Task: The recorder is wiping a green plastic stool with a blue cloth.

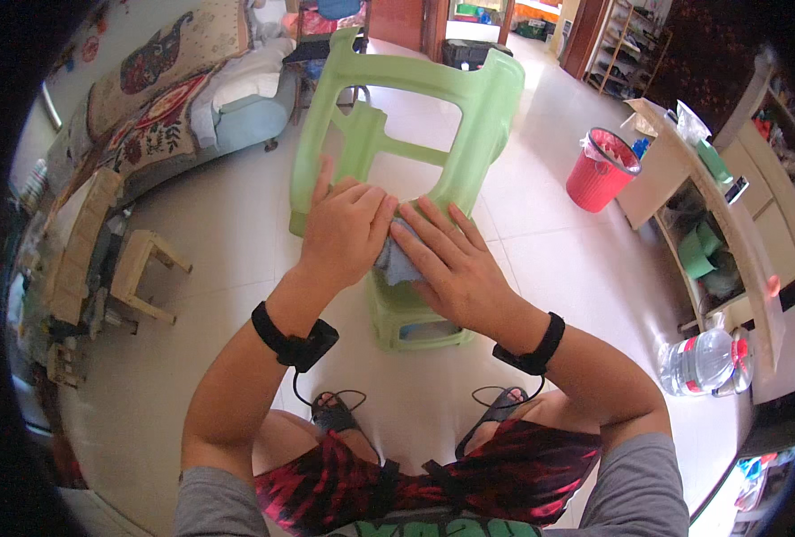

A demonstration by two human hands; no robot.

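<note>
A large light-green plastic stool (485, 127) is tipped on its side before me, its legs and rails facing up and away. My left hand (347, 231) lies bent over its near part, fingers curled and one finger pointing away. Whether that hand also grips the cloth is hidden. Beside it, my right hand (448, 265) presses a grey-blue cloth (401, 258) against the stool's near side, fingers spread and thumb tucked low. The two hands nearly touch. Below them stands a smaller green plastic stool (421, 342), partly covered by the cloth and right hand.
A wooden stool (139, 268) stands to the left, below a patterned sofa (169, 121). On the right are a red waste bin (599, 171), a wooden cabinet (713, 201) and large water bottles (699, 362). Black straps with cables circle both wrists.
</note>
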